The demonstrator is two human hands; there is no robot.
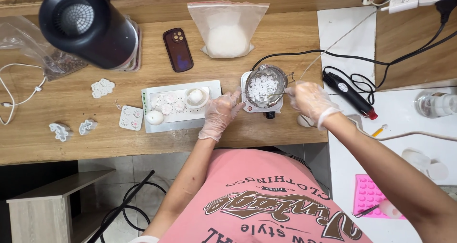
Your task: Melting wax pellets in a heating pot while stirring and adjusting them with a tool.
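A small metal pot (264, 86) filled with white flakes sits on a small white hot plate (259, 106) near the wooden table's front edge. My left hand (220, 114), in a clear glove, rests beside the hot plate's left side, fingers near the pot's rim. My right hand (312, 101), also gloved, holds a thin metal stirrer (273, 95) that reaches into the pot. Left of the hot plate lies a white tray (209, 88) with small white flower shapes and a little white bowl (196, 97).
A bag of white flakes (227, 29), a dark phone (177, 49) and a black cylinder (88, 24) stand at the back. White moulds (103, 88) lie at left. A black heat tool (350, 93), cables, a glass jar (435, 103) and a pink mould (369, 194) lie at right.
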